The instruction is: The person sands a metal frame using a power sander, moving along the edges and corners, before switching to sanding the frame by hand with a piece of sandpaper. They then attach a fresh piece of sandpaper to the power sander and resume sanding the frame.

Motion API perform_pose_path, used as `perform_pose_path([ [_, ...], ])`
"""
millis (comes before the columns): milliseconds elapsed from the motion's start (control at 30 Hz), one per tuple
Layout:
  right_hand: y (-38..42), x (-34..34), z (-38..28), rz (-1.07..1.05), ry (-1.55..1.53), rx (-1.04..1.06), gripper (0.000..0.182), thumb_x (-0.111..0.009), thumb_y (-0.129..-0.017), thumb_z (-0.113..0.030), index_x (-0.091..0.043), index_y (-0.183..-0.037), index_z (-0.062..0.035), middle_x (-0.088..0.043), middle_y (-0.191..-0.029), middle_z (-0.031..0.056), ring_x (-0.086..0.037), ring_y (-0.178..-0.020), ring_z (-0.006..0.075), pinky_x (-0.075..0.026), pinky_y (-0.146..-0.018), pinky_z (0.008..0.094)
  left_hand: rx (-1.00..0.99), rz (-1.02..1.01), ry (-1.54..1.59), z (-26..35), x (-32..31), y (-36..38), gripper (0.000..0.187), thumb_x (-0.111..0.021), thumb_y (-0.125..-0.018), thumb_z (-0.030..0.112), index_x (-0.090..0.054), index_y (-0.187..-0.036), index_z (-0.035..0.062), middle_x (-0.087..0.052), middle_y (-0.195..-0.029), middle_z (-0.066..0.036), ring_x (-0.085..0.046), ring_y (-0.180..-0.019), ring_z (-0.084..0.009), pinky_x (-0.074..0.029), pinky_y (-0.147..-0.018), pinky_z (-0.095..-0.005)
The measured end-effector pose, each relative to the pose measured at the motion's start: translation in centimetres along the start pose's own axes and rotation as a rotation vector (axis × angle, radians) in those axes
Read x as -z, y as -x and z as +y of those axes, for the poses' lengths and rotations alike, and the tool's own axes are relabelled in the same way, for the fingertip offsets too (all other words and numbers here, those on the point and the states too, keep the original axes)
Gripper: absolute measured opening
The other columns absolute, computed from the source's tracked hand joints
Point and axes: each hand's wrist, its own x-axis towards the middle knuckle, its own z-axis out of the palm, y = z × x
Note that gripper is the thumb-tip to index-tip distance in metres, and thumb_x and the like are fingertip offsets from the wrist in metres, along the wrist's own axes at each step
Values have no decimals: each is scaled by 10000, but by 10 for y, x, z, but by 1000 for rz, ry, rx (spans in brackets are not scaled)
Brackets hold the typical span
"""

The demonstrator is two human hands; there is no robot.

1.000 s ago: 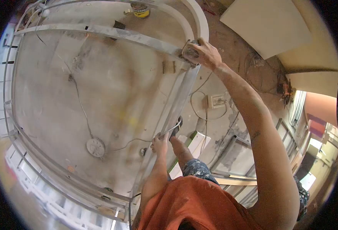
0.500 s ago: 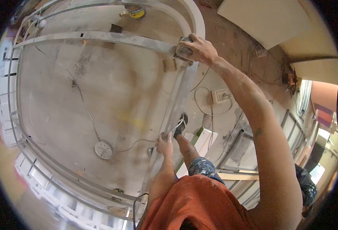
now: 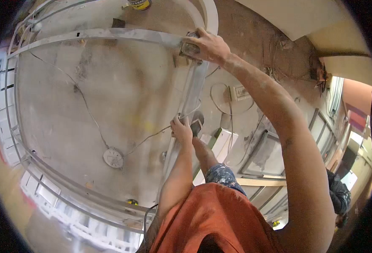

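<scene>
My right hand [image 3: 213, 48] is closed around a dusty, dark block-shaped sander [image 3: 190, 45]. The sander rests at the corner where the cross bar of a pale metal frame [image 3: 131, 33] meets its side bar. My left hand [image 3: 181, 130] is closed with fingers curled, beside the same side bar and lower down. A thin cord [image 3: 152, 135] runs into that hand and comes out above it as a pale loop. What lies under the left fingers is partly hidden.
A round white object [image 3: 113, 157] with a cord lies on the dusty floor. A yellow-labelled can [image 3: 139, 4] stands at the top. A power strip [image 3: 241, 92] and loose cable lie on the right. Framed panels [image 3: 261, 156] lean lower right, near another person [image 3: 338, 196].
The view has shifted. My right hand has slid the sander slightly left at the frame's corner. My left hand has moved up along the side bar, pulling the cord straighter.
</scene>
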Motion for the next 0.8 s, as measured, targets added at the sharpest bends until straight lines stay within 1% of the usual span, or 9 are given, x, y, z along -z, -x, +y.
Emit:
perform_pose_path([
  [133,25,-1,-23,-10,-67,-96,519,-753,-856,-389,-607,-1350,-322,-565,-1188,164,-694,-990,397,-607,-826,490,-83,-52,46,-7,1,-9,651,-699,-924,526,-522,-1443,174,-490,-1469,-147,-469,-1364,-413,-346,-1060,-677],
  [167,32,-1,-32,1,-66,-105,519,-753,-856,-389,-607,-1350,-322,-565,-1188,164,-694,-990,397,-607,-826,490,-94,-72,46,-11,-3,-12,719,-733,-881,552,-510,-1453,179,-467,-1487,-159,-440,-1386,-419,-335,-1066,-690],
  [267,52,-10,-57,81,-96,-342,551,-779,-829,-311,-599,-1351,-315,-558,-1230,175,-699,-969,401,-614,-759,485,-108,-138,53,-17,1,-18,828,-784,-816,588,-486,-1472,181,-421,-1519,-189,-398,-1415,-435,-322,-1074,-705],
  [400,71,-10,-73,85,-115,-490,575,-797,-817,-290,-595,-1355,-309,-561,-1230,191,-690,-916,393,-604,-751,493,-149,-189,81,-25,-2,-23,910,-808,-783,604,-461,-1491,149,-399,-1526,-236,-387,-1413,-465,-321,-1081,-708],
  [467,72,-10,-70,89,-125,-509,576,-797,-815,-277,-595,-1354,-309,-563,-1225,195,-690,-922,394,-604,-756,493,-131,-206,91,-20,2,-19,922,-811,-782,602,-457,-1492,134,-405,-1519,-245,-387,-1409,-473,-321,-1088,-703],
  [533,68,-9,-67,85,-136,-519,577,-796,-813,-264,-596,-1353,-308,-565,-1221,199,-690,-928,394,-604,-761,492,-199,-137,119,-21,0,-16,860,-847,-789,521,-486,-1426,68,-496,-1367,-274,-466,-1291,-453,-376,-1089,-565],
  [667,51,-9,-50,165,-132,-436,595,-798,-802,-251,-591,-1357,-311,-570,-1222,192,-688,-951,399,-604,-767,490,-164,-63,20,-24,-7,-17,860,-849,-789,519,-485,-1424,67,-507,-1357,-274,-469,-1292,-459,-387,-1080,-572],
  [733,49,-6,-51,171,-141,-421,606,-803,-795,-250,-589,-1359,-311,-570,-1227,188,-687,-959,401,-604,-772,489,-141,-211,111,-21,4,-19,923,-840,-784,556,-454,-1485,98,-416,-1492,-279,-395,-1397,-481,-358,-1116,-624],
  [800,50,1,-58,44,-150,-451,618,-810,-789,-258,-587,-1363,-306,-570,-1232,184,-685,-984,407,-603,-776,486,-134,-241,117,-15,10,-20,911,-844,-787,542,-458,-1481,95,-425,-1479,-280,-401,-1389,-483,-370,-1119,-600],
])
